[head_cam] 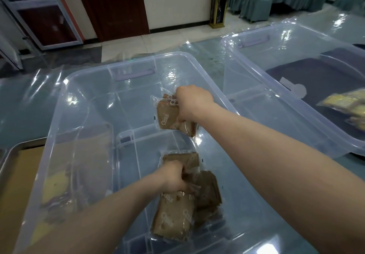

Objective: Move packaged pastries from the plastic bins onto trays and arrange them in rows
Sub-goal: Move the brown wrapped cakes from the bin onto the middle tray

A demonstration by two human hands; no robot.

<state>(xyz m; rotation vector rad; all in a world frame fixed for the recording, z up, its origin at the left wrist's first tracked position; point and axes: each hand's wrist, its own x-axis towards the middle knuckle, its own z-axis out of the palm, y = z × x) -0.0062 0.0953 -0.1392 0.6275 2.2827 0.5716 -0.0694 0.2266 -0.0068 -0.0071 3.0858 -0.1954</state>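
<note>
Both my hands are down inside the clear bin [65, 80], each closed round brown packaged pastries. My right hand [192, 100] grips a small bunch of packs [167, 115] toward the bin's far side, fingers curled over their top edges. My left hand [173, 176] clutches a bigger bundle [175, 218] at the bin's near side, and one more pack lies just behind it on the bin floor.

I judge these light, each a flat, soft cake in slick clear film. The film probably slides pack on pack, so a loose fan could slip out of the bundle. The cake likely dents if squeezed hard across its face. I would hold across the stacked middles, thumb on one face and fingers on the other, rather than by the crimped ends, which may crumple and let the packs swing.

The tray [23, 143] sits just left of the bin, partly seen through its wall. A second bin [296, 34] stands to its right.
</note>
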